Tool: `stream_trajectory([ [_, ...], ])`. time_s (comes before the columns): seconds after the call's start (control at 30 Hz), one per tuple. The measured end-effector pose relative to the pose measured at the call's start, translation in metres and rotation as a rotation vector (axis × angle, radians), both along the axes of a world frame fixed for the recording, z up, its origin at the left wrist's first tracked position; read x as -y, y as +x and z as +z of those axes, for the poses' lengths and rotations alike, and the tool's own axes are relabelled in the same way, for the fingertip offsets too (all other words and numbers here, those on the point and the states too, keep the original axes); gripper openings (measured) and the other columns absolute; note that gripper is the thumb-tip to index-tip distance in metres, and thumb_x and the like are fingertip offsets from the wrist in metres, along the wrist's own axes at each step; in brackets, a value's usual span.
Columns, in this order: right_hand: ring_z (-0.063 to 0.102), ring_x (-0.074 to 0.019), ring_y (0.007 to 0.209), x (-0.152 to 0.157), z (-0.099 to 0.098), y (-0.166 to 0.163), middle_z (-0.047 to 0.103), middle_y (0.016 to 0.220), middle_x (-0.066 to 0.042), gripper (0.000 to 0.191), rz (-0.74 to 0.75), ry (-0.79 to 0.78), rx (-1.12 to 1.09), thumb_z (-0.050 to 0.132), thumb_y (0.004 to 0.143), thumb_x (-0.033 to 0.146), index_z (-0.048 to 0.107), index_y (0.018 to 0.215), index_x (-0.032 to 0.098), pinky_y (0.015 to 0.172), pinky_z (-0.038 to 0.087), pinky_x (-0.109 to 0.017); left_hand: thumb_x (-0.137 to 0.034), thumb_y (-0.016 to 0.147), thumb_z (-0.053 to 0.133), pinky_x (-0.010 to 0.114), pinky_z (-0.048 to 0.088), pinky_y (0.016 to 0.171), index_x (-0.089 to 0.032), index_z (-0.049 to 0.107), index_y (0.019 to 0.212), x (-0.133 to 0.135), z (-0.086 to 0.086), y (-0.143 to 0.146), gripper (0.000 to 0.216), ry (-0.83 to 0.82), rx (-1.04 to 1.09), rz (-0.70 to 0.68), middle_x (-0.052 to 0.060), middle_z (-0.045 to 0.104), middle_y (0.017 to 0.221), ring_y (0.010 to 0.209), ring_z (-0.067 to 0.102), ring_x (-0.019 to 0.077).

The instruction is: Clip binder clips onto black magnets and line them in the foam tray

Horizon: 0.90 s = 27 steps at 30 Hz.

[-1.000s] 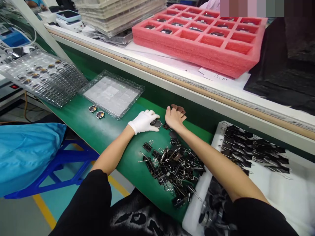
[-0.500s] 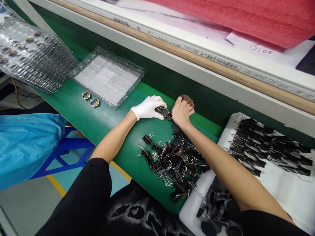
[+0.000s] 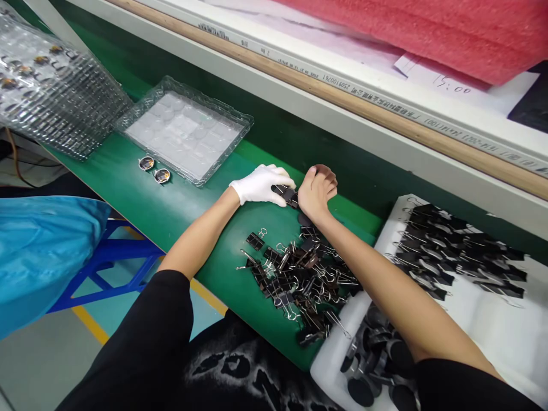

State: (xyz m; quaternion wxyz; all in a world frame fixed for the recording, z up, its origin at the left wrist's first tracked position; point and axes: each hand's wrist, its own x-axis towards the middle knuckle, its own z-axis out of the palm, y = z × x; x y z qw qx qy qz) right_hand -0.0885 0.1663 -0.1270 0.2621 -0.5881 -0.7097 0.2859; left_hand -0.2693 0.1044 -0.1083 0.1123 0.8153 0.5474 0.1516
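A green workbench (image 3: 192, 200), heaped binder clips (image 3: 299, 268) and stacked trays (image 3: 72, 103) suggest a workshop.

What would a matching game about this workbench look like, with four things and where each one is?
Things:
1. White-gloved left hand
2. Thick red foam block
3. Loose pile of black metal binder clips
4. Two round, silver-rimmed pieces

Places:
A. Up on the white shelf
B. Beside the clear plastic tray
C. Gripping a black clip, near the bare right hand
D. On the green tabletop, between the person's forearms

Pairs: 1-C, 2-A, 3-D, 4-B
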Motion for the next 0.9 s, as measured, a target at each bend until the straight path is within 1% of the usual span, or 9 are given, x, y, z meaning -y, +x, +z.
stream_trajectory([
  [0.23, 0.037, -0.0373, 0.146, 0.0, -0.006, -0.001, 0.048, 0.147, -0.02, 0.046, 0.003, 0.022, -0.01, 0.02, 0.106, 0.048, 0.049, 0.131, 0.022, 0.122, 0.02, -0.063, -0.067, 0.087, 0.074, 0.037, 0.038, 0.09, -0.032, 0.076, 0.125, -0.002, -0.003, -0.001, 0.052, 0.006, -0.011, -0.011, 0.006, 0.074, 0.124, 0.107, 0.064, 0.0272],
  [0.37, 0.034, -0.0383, 0.15, -0.004, 0.002, 0.0, 0.047, 0.15, -0.02, 0.049, 0.014, -0.038, -0.083, 0.027, 0.105, 0.053, 0.053, 0.131, 0.021, 0.124, 0.018, -0.063, -0.06, 0.083, 0.08, 0.039, 0.043, 0.096, -0.029, 0.076, 0.127, 0.001, 0.003, 0.001, 0.054, -0.016, -0.004, 0.019, 0.007, 0.074, 0.126, 0.112, 0.065, 0.0296],
  [0.43, 0.043, -0.0365, 0.145, -0.009, 0.011, 0.005, 0.056, 0.143, -0.018, 0.052, 0.081, -0.079, -0.167, 0.024, 0.105, 0.056, 0.06, 0.121, 0.023, 0.123, 0.024, -0.062, -0.057, 0.084, 0.079, 0.04, 0.045, 0.099, -0.027, 0.076, 0.127, 0.004, 0.006, 0.003, 0.053, -0.036, 0.05, 0.059, 0.007, 0.076, 0.124, 0.114, 0.067, 0.0298],
  [0.5, 0.058, -0.0324, 0.13, -0.014, 0.023, 0.016, 0.066, 0.127, -0.014, 0.06, 0.249, -0.155, -0.294, 0.02, 0.105, 0.063, 0.065, 0.107, 0.024, 0.117, 0.039, -0.056, -0.056, 0.087, 0.075, 0.039, 0.048, 0.101, -0.023, 0.076, 0.125, 0.008, 0.011, 0.006, 0.051, -0.063, 0.198, 0.151, 0.008, 0.077, 0.121, 0.114, 0.068, 0.0279],
  [0.57, 0.068, -0.029, 0.113, -0.014, 0.034, 0.03, 0.071, 0.116, -0.012, 0.06, 0.479, -0.231, -0.403, 0.034, 0.1, 0.073, 0.067, 0.106, 0.024, 0.101, 0.054, -0.048, -0.059, 0.09, 0.069, 0.035, 0.053, 0.094, -0.018, 0.074, 0.124, 0.013, 0.017, 0.014, 0.054, -0.114, 0.421, 0.286, 0.009, 0.078, 0.116, 0.106, 0.072, 0.0246],
  [0.63, 0.071, -0.0272, 0.101, -0.007, 0.043, 0.046, 0.073, 0.112, -0.01, 0.056, 0.64, -0.23, -0.447, 0.065, 0.084, 0.074, 0.067, 0.109, 0.024, 0.09, 0.058, -0.044, -0.065, 0.095, 0.057, 0.032, 0.056, 0.082, -0.015, 0.072, 0.119, 0.023, 0.026, 0.026, 0.058, -0.188, 0.606, 0.404, 0.009, 0.079, 0.104, 0.088, 0.074, 0.0211],
  [0.7, 0.072, -0.0251, 0.089, 0.005, 0.05, 0.06, 0.075, 0.099, -0.006, 0.055, 0.656, -0.194, -0.448, 0.085, 0.069, 0.064, 0.067, 0.103, 0.024, 0.084, 0.059, -0.041, -0.068, 0.103, 0.037, 0.032, 0.054, 0.073, -0.016, 0.071, 0.109, 0.035, 0.038, 0.04, 0.063, -0.208, 0.648, 0.489, 0.006, 0.077, 0.083, 0.07, 0.071, 0.0192],
  [0.77, 0.072, -0.0236, 0.08, 0.019, 0.057, 0.074, 0.073, 0.083, -0.004, 0.051, 0.618, -0.267, -0.495, 0.089, 0.066, 0.06, 0.067, 0.092, 0.023, 0.075, 0.059, -0.038, -0.065, 0.107, 0.026, 0.033, 0.052, 0.071, -0.019, 0.069, 0.094, 0.048, 0.052, 0.056, 0.064, -0.153, 0.587, 0.543, 0.003, 0.07, 0.066, 0.062, 0.067, 0.0194],
  [0.9, 0.072, -0.02, 0.074, 0.045, 0.069, 0.099, 0.073, 0.08, -0.005, 0.055, 0.537, -0.528, -0.649, 0.094, 0.062, 0.06, 0.07, 0.089, 0.019, 0.063, 0.054, -0.029, -0.061, 0.107, 0.032, 0.033, 0.041, 0.063, -0.023, 0.05, 0.059, 0.062, 0.074, 0.082, 0.064, -0.02, 0.418, 0.565, 0.004, 0.056, 0.053, 0.056, 0.058, 0.019],
])
